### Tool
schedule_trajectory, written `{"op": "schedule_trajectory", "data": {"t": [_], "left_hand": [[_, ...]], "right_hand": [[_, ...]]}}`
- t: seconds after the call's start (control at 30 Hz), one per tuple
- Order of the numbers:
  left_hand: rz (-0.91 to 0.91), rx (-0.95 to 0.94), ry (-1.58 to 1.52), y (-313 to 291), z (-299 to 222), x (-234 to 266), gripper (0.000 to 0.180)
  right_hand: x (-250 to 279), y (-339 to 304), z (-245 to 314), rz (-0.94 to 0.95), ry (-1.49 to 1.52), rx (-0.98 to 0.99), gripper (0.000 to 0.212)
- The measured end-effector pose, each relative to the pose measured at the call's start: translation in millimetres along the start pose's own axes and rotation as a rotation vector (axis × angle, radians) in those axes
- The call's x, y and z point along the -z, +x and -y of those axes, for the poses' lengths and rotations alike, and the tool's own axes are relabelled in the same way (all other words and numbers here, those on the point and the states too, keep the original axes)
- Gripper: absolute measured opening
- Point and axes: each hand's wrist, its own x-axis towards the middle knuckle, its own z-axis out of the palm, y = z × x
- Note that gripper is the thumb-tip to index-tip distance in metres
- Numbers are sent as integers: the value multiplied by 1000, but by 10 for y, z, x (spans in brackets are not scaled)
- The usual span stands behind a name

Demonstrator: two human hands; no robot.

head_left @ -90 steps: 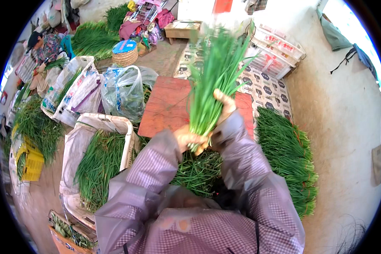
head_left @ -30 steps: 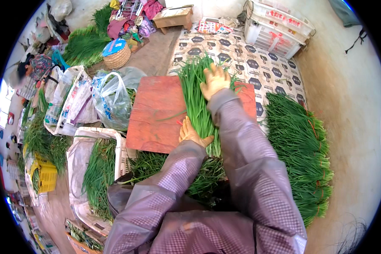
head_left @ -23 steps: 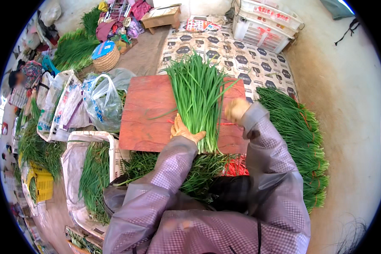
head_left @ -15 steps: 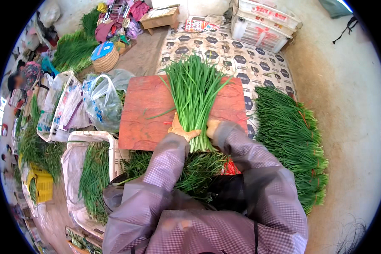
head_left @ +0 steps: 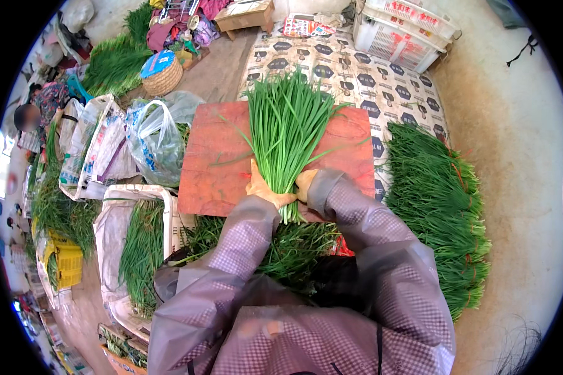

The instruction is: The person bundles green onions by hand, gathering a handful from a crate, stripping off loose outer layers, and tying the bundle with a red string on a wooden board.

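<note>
A thick bunch of Chinese chives lies on a reddish wooden board, its leaves fanned toward the far edge and its pale stalk ends toward me. My left hand, in a tan glove, is wrapped round the lower stalks with the thumb across them. Against the right side of the same stalks presses my right hand, also gloved, its fingers curled and partly hidden. A few loose leaves stick out to either side on the board. Below the near edge, more loose greens lie between my forearms.
To the right, tied chive bundles lie in a long stack on a patterned floor sheet. At left stand a white crate holding greens, a clear plastic bag and a yellow basket. Further off sits a person.
My right hand has moved left, closer to the left hand, and the stalks are squeezed into a narrower bundle. The whole view has shifted slightly.
</note>
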Motion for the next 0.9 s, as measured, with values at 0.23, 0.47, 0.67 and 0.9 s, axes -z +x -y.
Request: {"op": "schedule_trajectory", "data": {"t": [0.23,0.47,0.67,0.9], "left_hand": [[3,11,13,-35,-55,51,142],[30,-122,-49,184,165,20,138],[11,-209,-126,244,222,-5,138],[21,-123,-102,315,269,-32,144]], "right_hand": [[-279,-204,-214,302,220,168,30],[-1595,-343,592,451,1715,-115,69],[-1974,137,1088,41,2532,76,33],[-1777,-34,1142,-308,1974,-91,19]]}}
